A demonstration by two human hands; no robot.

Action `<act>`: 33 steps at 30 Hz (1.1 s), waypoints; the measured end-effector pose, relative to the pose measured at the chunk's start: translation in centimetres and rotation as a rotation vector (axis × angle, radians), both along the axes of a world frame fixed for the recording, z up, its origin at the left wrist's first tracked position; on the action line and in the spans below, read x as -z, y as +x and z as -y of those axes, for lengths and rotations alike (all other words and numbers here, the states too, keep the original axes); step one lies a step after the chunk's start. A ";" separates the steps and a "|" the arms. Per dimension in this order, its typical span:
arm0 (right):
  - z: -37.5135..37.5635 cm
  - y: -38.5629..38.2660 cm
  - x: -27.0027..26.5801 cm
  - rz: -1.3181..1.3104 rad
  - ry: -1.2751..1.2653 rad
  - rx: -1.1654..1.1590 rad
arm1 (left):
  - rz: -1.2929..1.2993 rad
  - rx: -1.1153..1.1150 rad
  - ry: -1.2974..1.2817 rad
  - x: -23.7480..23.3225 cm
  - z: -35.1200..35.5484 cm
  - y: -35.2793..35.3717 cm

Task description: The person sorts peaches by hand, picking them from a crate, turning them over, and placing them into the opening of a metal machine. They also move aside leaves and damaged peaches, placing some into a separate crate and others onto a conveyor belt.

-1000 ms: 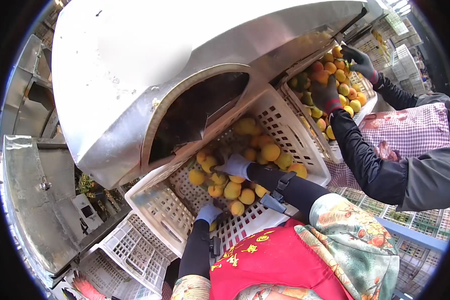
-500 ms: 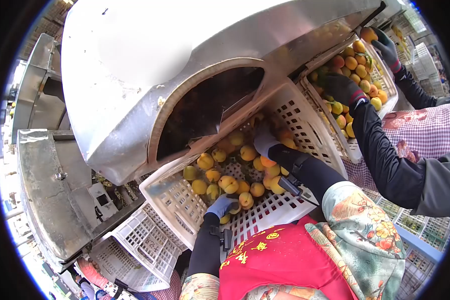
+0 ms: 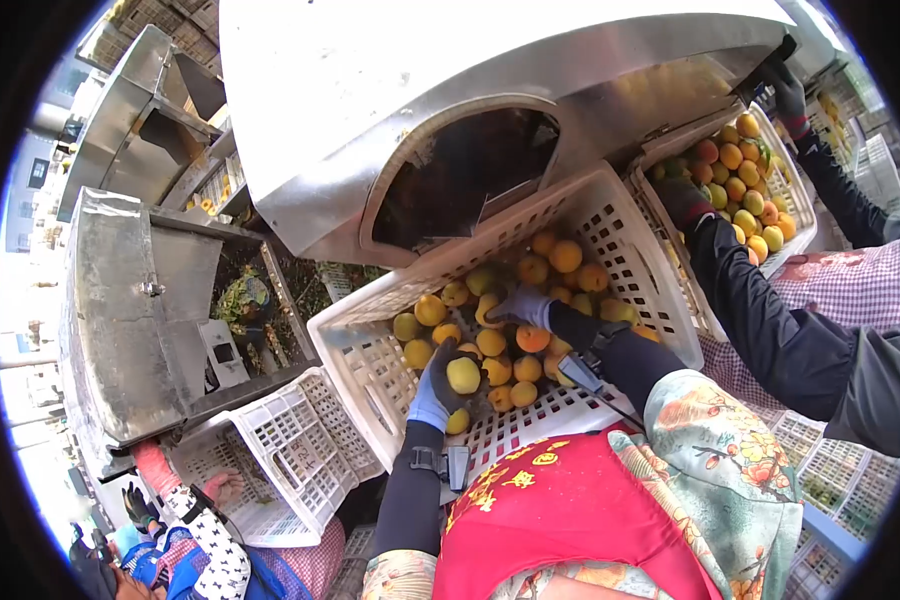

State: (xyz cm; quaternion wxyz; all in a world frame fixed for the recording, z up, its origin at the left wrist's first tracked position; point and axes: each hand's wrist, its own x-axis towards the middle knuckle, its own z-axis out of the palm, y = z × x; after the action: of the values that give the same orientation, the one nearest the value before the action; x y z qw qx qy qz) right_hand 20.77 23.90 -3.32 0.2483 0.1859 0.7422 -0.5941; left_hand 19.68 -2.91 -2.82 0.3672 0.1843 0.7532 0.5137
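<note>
My left hand (image 3: 433, 388), in a blue-grey glove, is closed around a yellow-green peach (image 3: 463, 376) above the near left part of a white plastic crate (image 3: 368, 408). My right hand (image 3: 523, 306), gloved alike, reaches into the middle of the same crate. Its fingers are closed on a yellow peach (image 3: 487, 309); the far side of the grip is hidden. More yellow and orange peaches, such as this orange one (image 3: 532, 339), lie loose on the crate's slotted bottom around both hands.
Behind the crate stands a metal machine with a dark arched opening (image 3: 470, 175). At right, a co-worker's gloved hand (image 3: 682, 203) is over another full crate (image 3: 800, 212). A tilted white crate (image 3: 295, 455) and another person's arm (image 3: 210, 550) are at lower left.
My left hand has risen from the peaches with one in its grip. My right hand has come from the crate's far side toward the middle. The view has shifted.
</note>
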 end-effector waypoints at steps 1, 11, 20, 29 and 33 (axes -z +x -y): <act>-0.3 0.8 -1.9 -0.015 -0.583 0.335 | 0.136 0.029 0.041 1.2 0.2 0.3; -1.0 3.1 -18.5 -0.576 -0.116 0.029 | 0.863 -0.298 0.617 -12.0 -6.8 -2.6; 1.5 0.0 -21.8 -1.061 0.643 0.385 | 0.634 -0.457 0.727 -19.0 -9.4 -4.6; 1.5 -5.2 -19.5 -0.960 0.942 0.443 | 0.949 -0.445 1.059 -17.3 -7.8 -4.3; 0.2 -10.3 -19.8 -1.112 1.025 0.453 | 0.898 -0.437 1.094 -17.2 -7.9 -4.4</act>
State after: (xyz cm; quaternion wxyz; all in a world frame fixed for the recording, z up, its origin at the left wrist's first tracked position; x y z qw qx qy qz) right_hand 10.49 23.70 16.46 -0.4028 0.0994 0.8830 -0.2196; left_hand 15.29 4.96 14.34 0.3849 -0.0411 0.1861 0.9031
